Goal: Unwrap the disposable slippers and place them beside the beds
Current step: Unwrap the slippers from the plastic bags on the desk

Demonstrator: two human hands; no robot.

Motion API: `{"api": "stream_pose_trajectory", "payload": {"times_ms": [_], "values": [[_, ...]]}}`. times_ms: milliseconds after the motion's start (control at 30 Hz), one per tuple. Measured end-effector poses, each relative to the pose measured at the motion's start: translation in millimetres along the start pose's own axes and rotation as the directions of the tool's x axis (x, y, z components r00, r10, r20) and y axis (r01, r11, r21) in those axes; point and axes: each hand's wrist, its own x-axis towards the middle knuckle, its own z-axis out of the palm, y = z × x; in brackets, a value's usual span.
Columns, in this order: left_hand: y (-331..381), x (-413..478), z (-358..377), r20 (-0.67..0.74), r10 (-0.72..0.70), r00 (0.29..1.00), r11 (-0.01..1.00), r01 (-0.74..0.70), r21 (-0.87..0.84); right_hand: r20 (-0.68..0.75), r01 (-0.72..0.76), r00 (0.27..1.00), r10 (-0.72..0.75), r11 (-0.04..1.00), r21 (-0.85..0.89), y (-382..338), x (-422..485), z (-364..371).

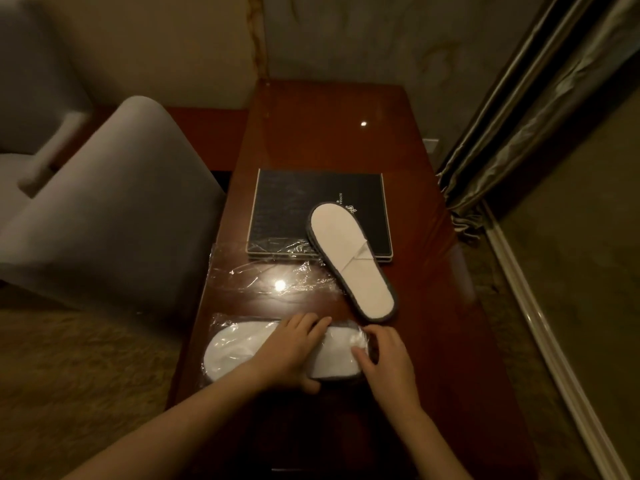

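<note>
Dim hotel desk (433, 306): left hand (294, 355) pins wrapped slipper (242, 348), right hand (384, 362) pinches film at 3 o'clock; peel slowly, don't tear.

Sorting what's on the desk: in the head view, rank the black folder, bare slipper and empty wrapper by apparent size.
1. Black folder
2. Empty wrapper
3. Bare slipper
Wrapper and slipper look close; the clear film's edges are hard to trace.

table (346, 140): glossy red-brown wood, light spot reflected | folder (304, 202): dark, flat on table, small pale logo | armchair (114, 209): grey, left of table | curtain (540, 109): right | carpet (86, 368): tan
</note>
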Motion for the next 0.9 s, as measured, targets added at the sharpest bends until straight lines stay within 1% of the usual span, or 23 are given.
{"api": "stream_pose_trajectory", "payload": {"times_ms": [100, 233, 333, 400, 433, 500, 533, 567, 633, 700, 733, 767, 800, 833, 867, 900], "values": [[4, 5, -23, -0.089, -0.030, 0.996, 0.998, 0.025, -0.055, -0.109, 0.065, 0.992, -0.061, 0.997, 0.036, -19, 11, -13], [7, 5, -48, -0.161, -0.070, 0.985, 0.991, 0.050, -0.127, -0.252, 0.153, 0.955, -0.156, 0.988, -0.032, -39, 22, -27], [3, 2, -57, -0.193, -0.085, 0.977, 0.989, 0.060, -0.133, -0.306, 0.172, 0.938, -0.165, 0.985, -0.003, -49, 29, -31], [0, 0, -60, -0.219, -0.087, 0.972, 0.989, 0.057, -0.140, -0.327, 0.154, 0.938, -0.113, 0.983, 0.104, -55, 33, -32], [-2, 0, -61, -0.233, -0.086, 0.969, 0.988, 0.053, -0.144, -0.343, 0.128, 0.938, -0.054, 0.972, 0.198, -59, 35, -33], [-5, 0, -65, -0.241, -0.095, 0.966, 0.983, 0.052, -0.178, -0.360, 0.041, 0.923, 0.134, 0.898, 0.438, -65, 42, -37], [-7, 0, -66, -0.239, -0.107, 0.965, 0.976, 0.057, -0.208, -0.358, 0.010, 0.909, 0.214, 0.847, 0.532, -66, 46, -39], [-8, 0, -68, -0.240, -0.118, 0.964, 0.971, 0.061, -0.233, -0.353, -0.003, 0.899, 0.258, 0.811, 0.585, -65, 49, -42], [-9, 0, -71, -0.265, -0.121, 0.957, 0.973, 0.061, -0.224, -0.314, -0.037, 0.907, 0.282, 0.794, 0.607, -62, 55, -45], [-12, 1, -72, -0.296, -0.117, 0.948, 0.981, 0.064, -0.182, -0.243, -0.109, 0.916, 0.319, 0.782, 0.614, -57, 58, -49], [-14, 1, -73, -0.306, -0.122, 0.944, 0.983, 0.072, -0.168, -0.231, -0.134, 0.915, 0.332, 0.788, 0.601, -55, 57, -52], [-16, 1, -74, -0.311, -0.130, 0.941, 0.984, 0.083, -0.160, -0.258, -0.127, 0.913, 0.317, 0.820, 0.558, -53, 56, -55], [-18, 0, -75, -0.314, -0.138, 0.939, 0.983, 0.093, -0.156, -0.310, -0.086, 0.915, 0.259, 0.874, 0.478, -52, 52, -58], [-20, 0, -76, -0.314, -0.145, 0.938, 0.983, 0.099, -0.157, -0.353, -0.018, 0.921, 0.165, 0.923, 0.384, -54, 48, -62], [-20, 1, -76, -0.312, -0.150, 0.938, 0.982, 0.103, -0.161, -0.363, 0.068, 0.931, 0.049, 0.951, 0.302, -56, 44, -64], [-20, 2, -77, -0.311, -0.152, 0.938, 0.981, 0.104, -0.166, -0.328, 0.145, 0.943, -0.058, 0.958, 0.246, -60, 39, -65]]}}
